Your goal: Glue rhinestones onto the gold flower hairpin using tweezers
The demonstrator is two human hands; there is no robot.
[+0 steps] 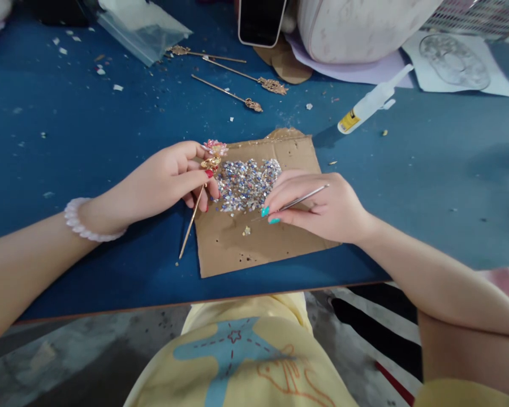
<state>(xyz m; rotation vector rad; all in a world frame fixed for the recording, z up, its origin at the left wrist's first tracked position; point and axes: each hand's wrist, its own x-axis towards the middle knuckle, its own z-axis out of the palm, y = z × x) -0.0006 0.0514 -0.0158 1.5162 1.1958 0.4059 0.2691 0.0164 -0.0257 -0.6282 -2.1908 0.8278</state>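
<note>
My left hand pinches a gold hairpin near its ornamented top, where a pink flower sits above gold metalwork. The pin's thin stem points down toward the table's front edge. Between thumb and fingers, my right hand grips metal tweezers whose tips reach over a sheet of cardboard. A pile of small blue, silver and clear rhinestones lies on the cardboard between both hands. Just below the pile is a tiny pale flower-shaped piece.
Several gold hairpins lie beyond the cardboard. A glue bottle with a yellow label rests at the right. Farther back are a phone, a plastic bag, a white rounded case and a paper with a drawing.
</note>
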